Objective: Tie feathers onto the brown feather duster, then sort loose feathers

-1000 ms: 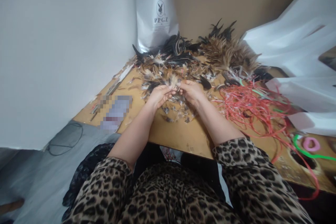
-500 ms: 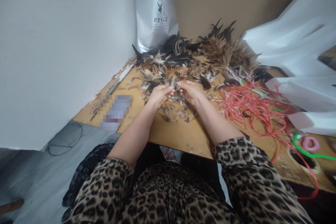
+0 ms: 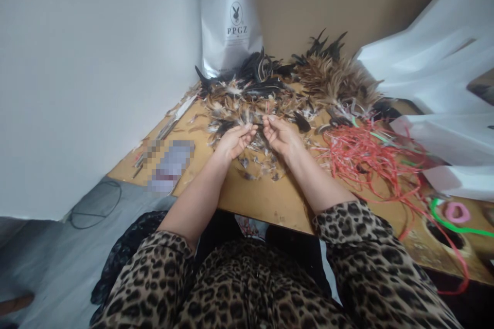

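Observation:
My left hand is closed in a pinch on a greyish-brown feather, whose tip rises from the fingertips and blends with the pile behind. Just to its right, my right hand is also closed, thumb against index finger. A thin reddish sliver shows above those fingertips, but what they grip is too small to name. Both hands hover at the near side of a feather pile of brown, black and white plumes. Small loose feathers lie below, between the wrists.
A wooden table bears everything. A tangle of red plastic string spreads at right, beside a green strip and a pink ring. Brown feather bundles stand behind. A white bag is at the back; a phone-like, blurred object lies left.
My hands have moved slightly apart at the fingertips, and the right fingers have tilted up a little. The feather between them now shows less clearly.

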A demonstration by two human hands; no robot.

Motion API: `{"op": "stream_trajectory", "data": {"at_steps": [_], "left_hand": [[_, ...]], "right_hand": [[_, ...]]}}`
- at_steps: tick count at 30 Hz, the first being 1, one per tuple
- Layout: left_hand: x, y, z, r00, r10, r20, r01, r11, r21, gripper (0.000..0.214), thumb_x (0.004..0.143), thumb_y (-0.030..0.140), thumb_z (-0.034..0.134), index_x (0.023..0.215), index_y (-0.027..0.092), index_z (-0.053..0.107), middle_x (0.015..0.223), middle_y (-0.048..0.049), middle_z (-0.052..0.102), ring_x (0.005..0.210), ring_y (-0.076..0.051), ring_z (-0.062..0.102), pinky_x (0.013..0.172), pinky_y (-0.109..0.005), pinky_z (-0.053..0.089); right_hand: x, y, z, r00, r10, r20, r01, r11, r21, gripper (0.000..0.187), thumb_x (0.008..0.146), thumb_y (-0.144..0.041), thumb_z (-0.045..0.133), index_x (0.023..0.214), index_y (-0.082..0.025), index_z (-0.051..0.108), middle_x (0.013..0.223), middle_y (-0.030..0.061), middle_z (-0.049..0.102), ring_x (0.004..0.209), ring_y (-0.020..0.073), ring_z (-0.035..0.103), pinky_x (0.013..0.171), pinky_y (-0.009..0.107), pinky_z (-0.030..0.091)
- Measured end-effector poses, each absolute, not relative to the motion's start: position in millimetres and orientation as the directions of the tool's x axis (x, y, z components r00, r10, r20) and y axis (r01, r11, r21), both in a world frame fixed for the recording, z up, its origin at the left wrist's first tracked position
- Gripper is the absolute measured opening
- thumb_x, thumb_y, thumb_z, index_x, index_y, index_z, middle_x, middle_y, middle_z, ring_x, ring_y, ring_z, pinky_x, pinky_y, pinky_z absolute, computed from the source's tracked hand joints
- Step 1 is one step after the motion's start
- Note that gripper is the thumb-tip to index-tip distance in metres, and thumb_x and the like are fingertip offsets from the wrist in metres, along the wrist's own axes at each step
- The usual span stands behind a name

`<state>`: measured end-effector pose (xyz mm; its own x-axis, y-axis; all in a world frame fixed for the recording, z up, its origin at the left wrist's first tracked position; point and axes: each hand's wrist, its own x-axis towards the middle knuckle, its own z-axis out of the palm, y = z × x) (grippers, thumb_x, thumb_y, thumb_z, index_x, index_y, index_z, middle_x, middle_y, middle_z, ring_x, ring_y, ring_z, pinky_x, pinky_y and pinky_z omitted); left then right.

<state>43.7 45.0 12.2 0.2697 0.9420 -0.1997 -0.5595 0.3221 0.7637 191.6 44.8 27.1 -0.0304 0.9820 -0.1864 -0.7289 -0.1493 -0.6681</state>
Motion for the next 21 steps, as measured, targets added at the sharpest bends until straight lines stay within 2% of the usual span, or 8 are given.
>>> {"op": "stream_trajectory", "data": {"at_steps": [3, 8, 13, 21], "left_hand": [[45.3, 45.0, 10.9, 0.269, 0.943, -0.196, -0.556, 0.318, 0.768, 0.007, 0.079, 0.009, 0.058, 0.079, 0.008, 0.065, 0.084, -0.0085, 0.070, 0.067, -0.006, 0.064, 0.057, -0.013, 0.046], [48.7, 44.2, 11.6, 0.204, 0.948, -0.245, -0.557, 0.318, 0.767, 0.005, 0.076, 0.009, 0.063, 0.071, 0.009, 0.062, 0.064, -0.0022, 0.065, 0.059, -0.006, 0.062, 0.053, -0.014, 0.044], [50.5, 41.7, 14.5, 0.181, 0.953, -0.244, -0.539, 0.304, 0.785, 0.009, 0.073, 0.011, 0.067, 0.068, 0.010, 0.059, 0.060, -0.0002, 0.062, 0.056, -0.005, 0.059, 0.051, -0.013, 0.041], [51.4, 41.7, 12.2, 0.179, 0.964, -0.199, -0.506, 0.264, 0.821, 0.010, 0.072, 0.015, 0.069, 0.070, 0.010, 0.060, 0.058, -0.0003, 0.062, 0.053, -0.004, 0.056, 0.051, -0.014, 0.041]], "right_hand": [[181.7, 41.0, 23.1, -0.042, 0.988, -0.151, -0.661, -0.141, -0.737, 0.016, 0.064, -0.011, 0.073, 0.070, -0.016, 0.059, 0.059, -0.0033, 0.064, 0.052, 0.0037, 0.056, 0.051, 0.012, 0.047], [172.0, 37.8, 14.1, 0.052, 0.997, -0.063, -0.443, -0.034, -0.896, 0.028, 0.049, -0.027, 0.081, 0.064, -0.016, 0.061, 0.048, -0.0064, 0.054, 0.044, 0.0036, 0.044, 0.041, 0.015, 0.035], [170.6, 37.4, 11.1, 0.087, 0.996, -0.031, -0.300, -0.003, -0.954, 0.028, 0.049, -0.034, 0.078, 0.064, -0.016, 0.063, 0.045, -0.0064, 0.050, 0.041, 0.0044, 0.037, 0.041, 0.019, 0.027], [170.6, 36.0, 12.4, 0.029, 0.999, -0.036, -0.286, -0.026, -0.958, 0.030, 0.049, -0.038, 0.078, 0.060, -0.015, 0.062, 0.043, -0.0055, 0.050, 0.040, 0.0044, 0.036, 0.041, 0.020, 0.027]]}}
